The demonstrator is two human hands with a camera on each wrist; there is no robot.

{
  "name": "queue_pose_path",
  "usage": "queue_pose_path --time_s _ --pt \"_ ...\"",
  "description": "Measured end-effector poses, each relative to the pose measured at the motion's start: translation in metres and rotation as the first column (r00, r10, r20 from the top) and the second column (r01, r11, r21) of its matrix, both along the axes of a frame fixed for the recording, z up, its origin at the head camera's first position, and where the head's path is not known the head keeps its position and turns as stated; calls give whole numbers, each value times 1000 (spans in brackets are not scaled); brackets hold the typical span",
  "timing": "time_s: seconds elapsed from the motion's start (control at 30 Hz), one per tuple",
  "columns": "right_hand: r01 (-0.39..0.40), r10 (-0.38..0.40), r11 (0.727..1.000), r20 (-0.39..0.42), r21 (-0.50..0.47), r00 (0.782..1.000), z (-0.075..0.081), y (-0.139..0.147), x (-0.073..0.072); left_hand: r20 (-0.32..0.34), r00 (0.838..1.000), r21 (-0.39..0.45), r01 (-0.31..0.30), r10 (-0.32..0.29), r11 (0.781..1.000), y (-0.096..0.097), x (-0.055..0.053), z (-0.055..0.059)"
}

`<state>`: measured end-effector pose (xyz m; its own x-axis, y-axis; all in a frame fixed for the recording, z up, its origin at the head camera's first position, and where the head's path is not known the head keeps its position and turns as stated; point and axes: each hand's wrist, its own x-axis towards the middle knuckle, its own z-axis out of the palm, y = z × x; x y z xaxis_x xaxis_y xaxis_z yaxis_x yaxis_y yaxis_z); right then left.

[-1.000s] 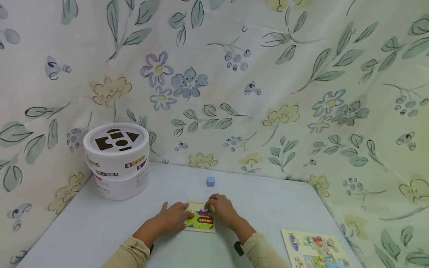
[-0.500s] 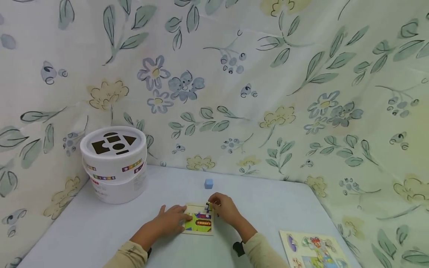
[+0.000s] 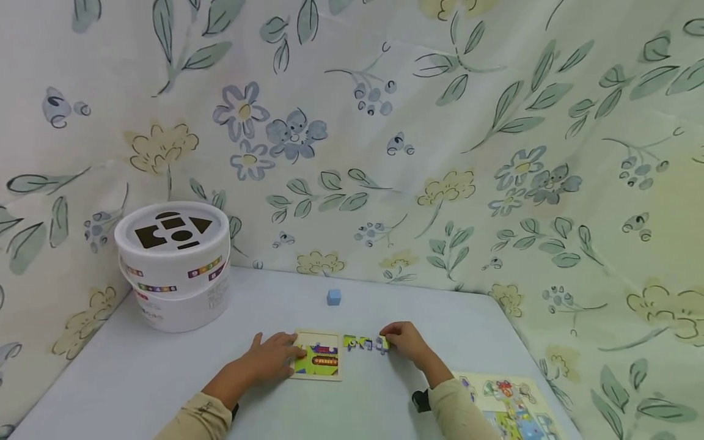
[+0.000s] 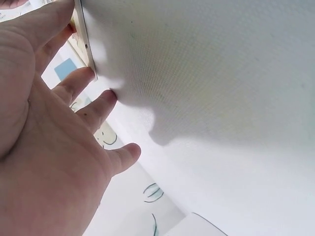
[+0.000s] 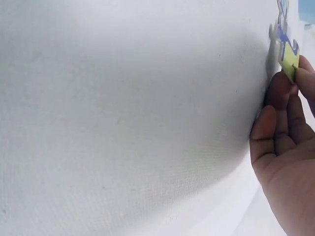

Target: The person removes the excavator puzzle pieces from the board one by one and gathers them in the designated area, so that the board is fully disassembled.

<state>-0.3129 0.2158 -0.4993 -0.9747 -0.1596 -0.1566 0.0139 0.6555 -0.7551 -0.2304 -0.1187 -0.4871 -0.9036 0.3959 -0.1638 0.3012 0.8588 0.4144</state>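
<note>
A wooden-framed jigsaw puzzle lies on the table, its upper strip bare wood and its lower part a green picture with an orange-and-purple vehicle. My left hand rests on its left edge with fingers spread; in the left wrist view the fingertips lie at the frame's edge. To the right of the puzzle, my right hand pinches a yellow-and-purple jigsaw piece between thumb and finger. Two more loose pieces, one green and one yellow-green, lie between the frame and that hand.
A small blue cube stands behind the puzzle. At the back left is a white bucket with shape cutouts in its lid. A second picture board lies at the right, partly behind the right sleeve. Floral cloth hangs behind the table.
My right hand has lifted a piece from the puzzle's upper right and moved right with it. The row of loose pieces now shows beside the frame. My left hand stays on the frame.
</note>
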Motion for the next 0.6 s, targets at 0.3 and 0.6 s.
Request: queue_pose_path --time_s 0.3,0.6 --pt "-21 20 1000 7 9 1000 -6 -3 0 34 999 4 -12 12 1000 -2 2 2" --pt "-48 49 998 -53 31 997 2 -29 3 8 1000 -20 9 -9 1000 -2 1 1"
